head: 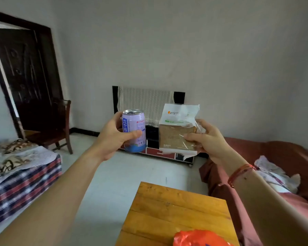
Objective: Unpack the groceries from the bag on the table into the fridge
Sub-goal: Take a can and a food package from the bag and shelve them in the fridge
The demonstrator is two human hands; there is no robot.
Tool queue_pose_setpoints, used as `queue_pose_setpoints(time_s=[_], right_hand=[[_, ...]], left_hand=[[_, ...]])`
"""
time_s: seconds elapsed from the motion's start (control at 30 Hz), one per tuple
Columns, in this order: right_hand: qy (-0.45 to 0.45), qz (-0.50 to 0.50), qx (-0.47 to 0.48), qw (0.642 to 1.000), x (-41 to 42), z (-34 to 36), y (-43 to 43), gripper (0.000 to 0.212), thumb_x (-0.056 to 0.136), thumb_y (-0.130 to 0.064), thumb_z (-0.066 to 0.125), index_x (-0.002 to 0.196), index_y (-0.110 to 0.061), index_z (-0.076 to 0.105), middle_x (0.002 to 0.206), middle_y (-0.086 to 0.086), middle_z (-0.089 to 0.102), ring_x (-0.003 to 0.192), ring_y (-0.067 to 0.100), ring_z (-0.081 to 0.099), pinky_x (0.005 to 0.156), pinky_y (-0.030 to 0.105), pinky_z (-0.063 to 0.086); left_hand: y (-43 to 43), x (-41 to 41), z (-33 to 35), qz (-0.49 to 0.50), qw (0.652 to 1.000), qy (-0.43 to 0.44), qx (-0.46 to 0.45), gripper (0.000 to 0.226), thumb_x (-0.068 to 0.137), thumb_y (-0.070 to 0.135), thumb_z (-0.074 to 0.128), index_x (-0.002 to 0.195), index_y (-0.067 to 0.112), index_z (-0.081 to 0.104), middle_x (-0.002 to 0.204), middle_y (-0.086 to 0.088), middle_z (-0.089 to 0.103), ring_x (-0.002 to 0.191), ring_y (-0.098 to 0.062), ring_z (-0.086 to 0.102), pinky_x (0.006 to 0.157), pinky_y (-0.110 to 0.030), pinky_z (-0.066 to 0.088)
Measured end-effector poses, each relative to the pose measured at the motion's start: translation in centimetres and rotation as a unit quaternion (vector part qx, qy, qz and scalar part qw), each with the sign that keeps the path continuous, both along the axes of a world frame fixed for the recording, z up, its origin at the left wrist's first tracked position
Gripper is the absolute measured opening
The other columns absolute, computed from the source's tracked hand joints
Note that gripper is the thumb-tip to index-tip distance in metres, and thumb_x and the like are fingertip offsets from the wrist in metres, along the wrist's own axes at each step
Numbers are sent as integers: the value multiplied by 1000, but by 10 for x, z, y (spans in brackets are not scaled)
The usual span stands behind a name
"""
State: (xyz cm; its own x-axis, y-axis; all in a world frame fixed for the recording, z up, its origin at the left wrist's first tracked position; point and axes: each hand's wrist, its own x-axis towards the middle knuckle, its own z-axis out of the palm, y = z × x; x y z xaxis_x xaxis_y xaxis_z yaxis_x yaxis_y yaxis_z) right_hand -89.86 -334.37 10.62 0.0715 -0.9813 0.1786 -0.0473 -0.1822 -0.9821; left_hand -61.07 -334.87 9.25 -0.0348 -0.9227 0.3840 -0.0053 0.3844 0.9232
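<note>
Left hand (112, 137) grips upright lilac metal drink can (134, 130); right hand (207, 139) pinches clear plastic-wrapped brown bread pack (177, 134). Orange plastic bag (199, 238) on wooden table (167, 206).

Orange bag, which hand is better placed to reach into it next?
Right, probably. The bag lies nearer the right hand's arm than the left hand's. Both are full, though: bread right, can left.

Place: it was a home, a lived-in room.
Signs: a plaid-covered bed (25, 176), a lace-draped television (179, 97), a red-covered sofa (283, 151), a wooden chair (61, 125) and a wooden bench (176, 208).
</note>
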Motion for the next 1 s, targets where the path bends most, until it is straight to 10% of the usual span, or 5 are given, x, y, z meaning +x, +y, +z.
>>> queue_pose_setpoints(time_s=[0.3,0.47,0.67,1.0], right_hand=[[-15,138,8,990,156,-6,1,49,80,6,77,122,-16,63,97,12,74,66,18,73,49,29,54],[-20,202,20,979,241,-21,12,47,77,5,78,114,-21,66,112,24,71,100,45,70,91,63,53],[-2,292,23,956,326,-24,26,52,77,5,79,120,-20,64,115,15,73,97,32,73,73,39,58],[28,436,8,900,437,-27,36,50,77,5,76,114,-26,66,93,2,73,78,18,68,69,40,56]], left_hand=[[77,149,-6,156,988,-14,-2,66,61,3,86,114,33,60,105,2,72,96,-19,68,78,-40,60],[131,222,-13,219,975,-25,4,63,70,-9,80,114,31,60,107,0,71,96,-20,69,78,-40,60],[189,281,-15,310,950,-21,27,66,68,-10,81,111,35,58,107,5,69,90,-10,68,69,-32,59],[272,326,-20,460,886,-20,57,68,67,-9,82,120,27,59,111,-2,71,99,-22,70,69,-32,59]])
